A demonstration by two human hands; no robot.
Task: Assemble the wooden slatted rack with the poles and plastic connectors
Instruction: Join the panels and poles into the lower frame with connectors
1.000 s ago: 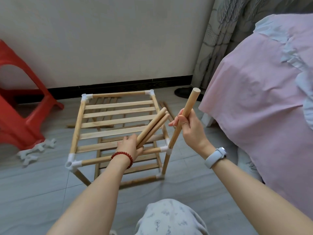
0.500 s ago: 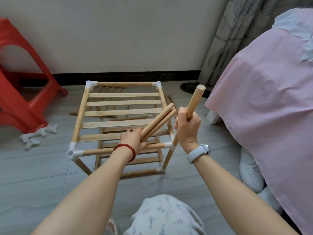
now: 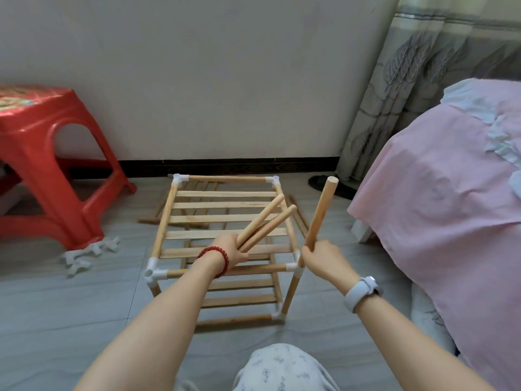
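A two-tier wooden slatted rack stands on the floor, its poles joined by white plastic connectors. My left hand grips two loose poles that angle up and right over the top slats. My right hand grips a single pole, held nearly upright. Its lower end sits at the near right corner connector; whether it is inside the socket is hidden by my hand. The near left connector shows an open socket on top.
A red plastic stool stands at the left, with several spare white connectors on the floor beside it. Loose wooden slats lie behind the rack. A pink-covered bed fills the right side. A wall and curtain are behind.
My right hand has slid down the single pole and brought its lower end to the near right corner connector. My head has tilted up, showing more of the stool and wall.
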